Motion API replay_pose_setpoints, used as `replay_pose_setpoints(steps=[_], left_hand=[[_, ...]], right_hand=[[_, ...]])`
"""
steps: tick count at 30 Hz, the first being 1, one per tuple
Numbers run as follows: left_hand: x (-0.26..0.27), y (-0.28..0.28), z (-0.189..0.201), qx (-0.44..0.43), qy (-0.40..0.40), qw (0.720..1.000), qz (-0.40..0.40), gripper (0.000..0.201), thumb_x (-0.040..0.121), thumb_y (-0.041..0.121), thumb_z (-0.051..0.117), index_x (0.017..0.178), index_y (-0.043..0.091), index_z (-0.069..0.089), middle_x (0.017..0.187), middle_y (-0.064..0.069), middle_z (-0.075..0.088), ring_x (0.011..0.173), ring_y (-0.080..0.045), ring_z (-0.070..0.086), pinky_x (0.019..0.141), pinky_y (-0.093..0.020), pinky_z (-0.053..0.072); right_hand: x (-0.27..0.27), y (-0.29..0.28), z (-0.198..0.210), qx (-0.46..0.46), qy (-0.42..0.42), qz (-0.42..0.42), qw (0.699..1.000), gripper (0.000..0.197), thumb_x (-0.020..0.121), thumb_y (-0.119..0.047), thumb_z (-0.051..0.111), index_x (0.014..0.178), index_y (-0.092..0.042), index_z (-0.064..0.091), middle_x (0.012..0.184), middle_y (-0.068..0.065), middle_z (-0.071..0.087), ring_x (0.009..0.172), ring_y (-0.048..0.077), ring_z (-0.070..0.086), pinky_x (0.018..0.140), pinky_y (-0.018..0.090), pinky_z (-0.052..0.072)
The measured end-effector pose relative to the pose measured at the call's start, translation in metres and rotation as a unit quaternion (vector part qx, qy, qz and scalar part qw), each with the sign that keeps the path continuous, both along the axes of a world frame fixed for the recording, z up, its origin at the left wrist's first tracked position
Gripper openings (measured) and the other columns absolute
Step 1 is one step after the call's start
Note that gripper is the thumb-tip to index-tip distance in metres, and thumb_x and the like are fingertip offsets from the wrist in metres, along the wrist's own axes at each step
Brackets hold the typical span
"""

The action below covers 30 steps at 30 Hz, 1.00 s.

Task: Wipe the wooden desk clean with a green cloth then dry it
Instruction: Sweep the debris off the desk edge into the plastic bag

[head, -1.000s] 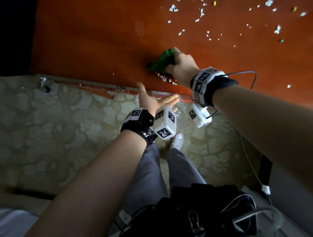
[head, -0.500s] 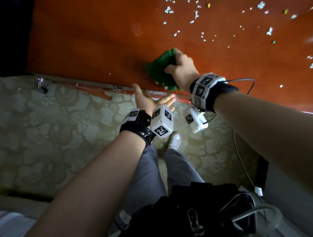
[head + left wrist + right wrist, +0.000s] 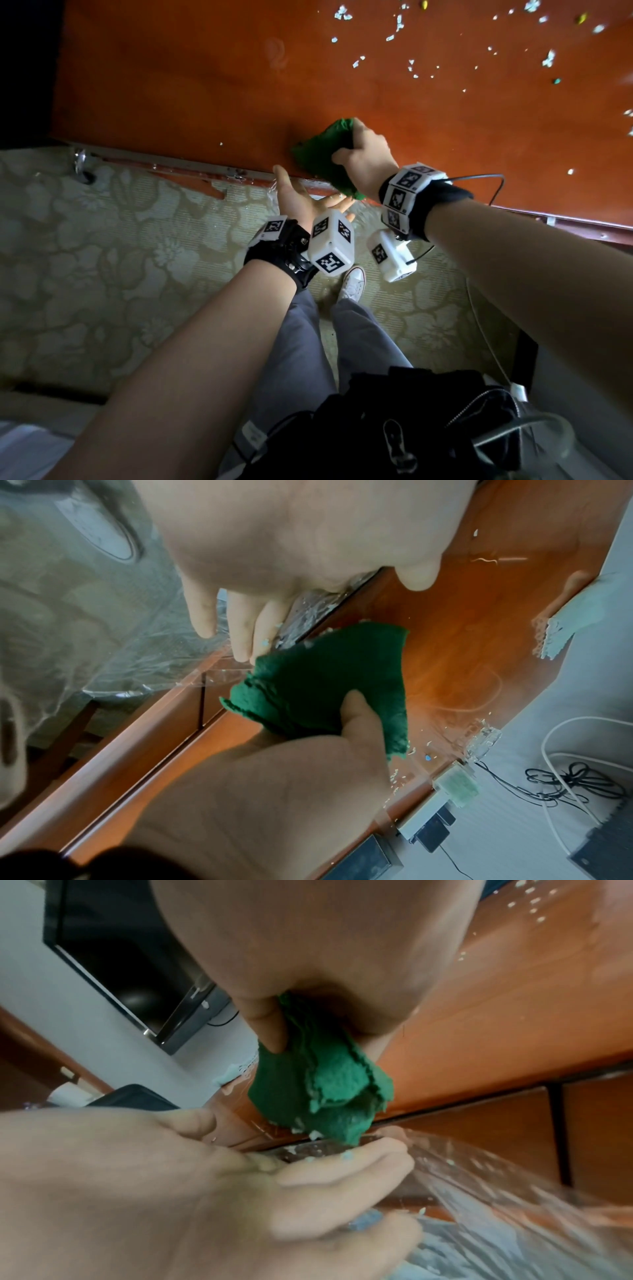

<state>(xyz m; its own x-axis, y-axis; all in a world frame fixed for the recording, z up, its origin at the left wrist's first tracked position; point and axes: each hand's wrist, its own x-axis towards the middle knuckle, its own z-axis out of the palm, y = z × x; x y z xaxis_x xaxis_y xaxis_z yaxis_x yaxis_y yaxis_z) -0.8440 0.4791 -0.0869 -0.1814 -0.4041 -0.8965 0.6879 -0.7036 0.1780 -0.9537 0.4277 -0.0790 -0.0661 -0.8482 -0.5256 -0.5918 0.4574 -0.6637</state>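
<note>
The orange-brown wooden desk (image 3: 205,85) fills the top of the head view. My right hand (image 3: 363,156) grips a bunched green cloth (image 3: 322,157) and presses it on the desk's near edge, where its lower corner overhangs. My left hand (image 3: 310,202) is held palm up, fingers straight, just under that edge below the cloth. In the right wrist view the cloth (image 3: 318,1083) hangs over the cupped left hand (image 3: 308,1172), with pale crumbs on its fingers. The left wrist view shows the cloth (image 3: 329,683) under my right thumb.
White paper crumbs (image 3: 411,65) lie scattered over the desk's far right. Clear plastic sheeting (image 3: 103,656) hangs below the desk edge. A pale cloth (image 3: 575,615) lies at the desk's far end, and a power strip with cables (image 3: 445,799) lies beyond. A black bag (image 3: 411,428) sits at my waist.
My right hand has dragged the green cloth toward the near edge, sweeping the crumbs there off the desk. The cloth now overhangs the edge above my left palm, which stayed put.
</note>
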Motion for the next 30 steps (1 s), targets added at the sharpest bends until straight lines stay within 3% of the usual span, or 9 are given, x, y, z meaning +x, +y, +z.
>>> replay_pose_setpoints(steps=[3, 5, 7, 10, 13, 16, 21, 26, 30], left_hand=[[-0.002, 0.002, 0.0, 0.003, 0.022, 1.0, 0.016, 0.081, 0.084, 0.085, 0.026, 0.082, 0.012, 0.062, 0.083, -0.007, 0.043, 0.083, -0.03, 0.044, 0.079, -0.043, 0.04], [-0.002, 0.002, -0.003, -0.005, 0.017, 1.0, 0.008, 0.085, 0.083, 0.086, 0.026, 0.112, 0.015, 0.063, 0.083, -0.008, 0.045, 0.086, -0.032, 0.047, 0.075, -0.042, 0.041], [-0.005, 0.002, -0.006, -0.008, -0.004, 1.0, -0.009, 0.08, 0.082, 0.086, 0.027, 0.148, 0.04, 0.028, 0.086, -0.015, 0.053, 0.102, -0.036, 0.054, 0.085, -0.046, 0.043], [-0.015, 0.006, -0.005, -0.011, -0.004, 1.0, -0.027, 0.08, 0.081, 0.087, 0.027, 0.151, 0.053, 0.004, 0.107, -0.03, 0.06, 0.123, -0.044, 0.054, 0.108, -0.057, 0.033], [-0.029, 0.009, -0.003, -0.015, 0.007, 0.999, -0.03, 0.081, 0.08, 0.088, 0.028, 0.15, 0.056, 0.003, 0.129, -0.033, 0.053, 0.124, -0.044, 0.054, 0.11, -0.059, 0.032], [-0.042, 0.014, -0.003, -0.011, 0.007, 0.999, -0.039, 0.082, 0.081, 0.087, 0.029, 0.15, 0.053, 0.0, 0.125, -0.033, 0.057, 0.124, -0.043, 0.055, 0.11, -0.058, 0.032], [-0.054, 0.017, 0.002, -0.012, 0.01, 0.999, -0.035, 0.086, 0.083, 0.085, 0.027, 0.153, 0.044, -0.001, 0.138, -0.035, 0.046, 0.129, -0.045, 0.049, 0.113, -0.058, 0.03], [-0.04, 0.012, -0.002, 0.003, 0.025, 1.0, -0.007, 0.079, 0.081, 0.086, 0.029, 0.15, 0.05, 0.014, 0.145, -0.038, 0.035, 0.131, -0.052, 0.043, 0.112, -0.062, 0.026], [-0.024, 0.008, -0.005, 0.002, 0.034, 0.999, 0.022, 0.079, 0.081, 0.087, 0.028, 0.151, 0.05, 0.016, 0.147, -0.039, 0.032, 0.134, -0.053, 0.038, 0.112, -0.062, 0.025]], right_hand=[[0.0, 0.001, -0.004, 0.021, -0.055, -0.034, 0.998, 0.044, 0.084, -0.012, 0.058, 0.127, -0.006, 0.049, 0.116, 0.014, 0.059, 0.1, 0.028, 0.058, 0.065, 0.024, 0.044], [-0.005, 0.0, -0.004, 0.014, -0.071, -0.068, 0.995, 0.051, 0.084, -0.011, 0.058, 0.134, -0.009, 0.047, 0.122, 0.013, 0.057, 0.102, 0.027, 0.058, 0.06, 0.019, 0.044], [-0.014, -0.001, -0.002, 0.005, -0.09, -0.121, 0.989, 0.052, 0.084, -0.01, 0.058, 0.136, -0.011, 0.047, 0.121, 0.011, 0.057, 0.1, 0.023, 0.058, 0.056, 0.015, 0.044], [-0.032, -0.002, -0.002, -0.003, -0.11, -0.196, 0.974, 0.058, 0.082, -0.011, 0.06, 0.138, -0.009, 0.046, 0.123, 0.011, 0.059, 0.094, 0.021, 0.059, 0.046, 0.01, 0.043], [-0.049, 0.003, 0.003, -0.008, -0.12, -0.23, 0.966, 0.059, 0.071, -0.018, 0.06, 0.129, -0.006, 0.053, 0.119, 0.016, 0.063, 0.086, 0.023, 0.063, 0.046, 0.013, 0.044], [-0.069, 0.01, 0.005, -0.015, -0.117, -0.258, 0.959, 0.054, 0.061, -0.025, 0.058, 0.114, -0.014, 0.057, 0.113, 0.014, 0.065, 0.088, 0.025, 0.064, 0.05, 0.016, 0.045], [-0.097, 0.018, 0.005, -0.033, -0.118, -0.278, 0.953, 0.035, 0.072, -0.014, 0.061, 0.107, -0.016, 0.059, 0.103, 0.01, 0.065, 0.089, 0.027, 0.062, 0.055, 0.018, 0.047], [-0.086, 0.008, 0.011, -0.049, -0.093, -0.227, 0.968, 0.046, 0.076, -0.015, 0.061, 0.122, -0.011, 0.056, 0.113, 0.009, 0.064, 0.1, 0.027, 0.061, 0.083, 0.038, 0.055], [-0.055, -0.003, 0.016, -0.063, -0.063, -0.143, 0.986, 0.044, 0.08, -0.015, 0.057, 0.124, -0.015, 0.055, 0.114, 0.008, 0.065, 0.103, 0.026, 0.061, 0.086, 0.034, 0.053]])
